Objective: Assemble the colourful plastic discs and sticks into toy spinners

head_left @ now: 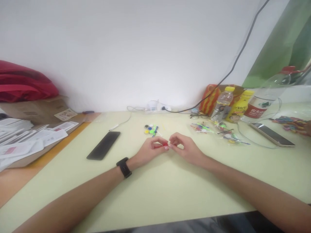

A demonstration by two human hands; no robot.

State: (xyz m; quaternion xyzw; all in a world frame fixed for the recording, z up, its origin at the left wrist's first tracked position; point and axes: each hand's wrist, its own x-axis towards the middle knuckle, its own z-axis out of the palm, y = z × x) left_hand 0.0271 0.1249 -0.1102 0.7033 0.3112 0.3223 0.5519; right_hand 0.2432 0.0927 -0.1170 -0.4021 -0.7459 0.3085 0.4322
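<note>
Both my hands meet over the middle of the pale yellow table [170, 194]. My left hand [149, 150], with a black watch on its wrist, is closed in a pinch on a small red piece [164, 145]. My right hand [184, 148] is closed too, its fingertips pressed against the same red piece from the right. Just beyond the hands lies a cluster of small coloured round and stick parts [151, 129].
A black phone [104, 145] lies to the left, white packets [31, 139] and a cardboard box farther left. Bags of coloured parts [218, 131], drink bottles [224, 103], a second phone [272, 134] and a power strip [155, 106] with cables stand at the back right.
</note>
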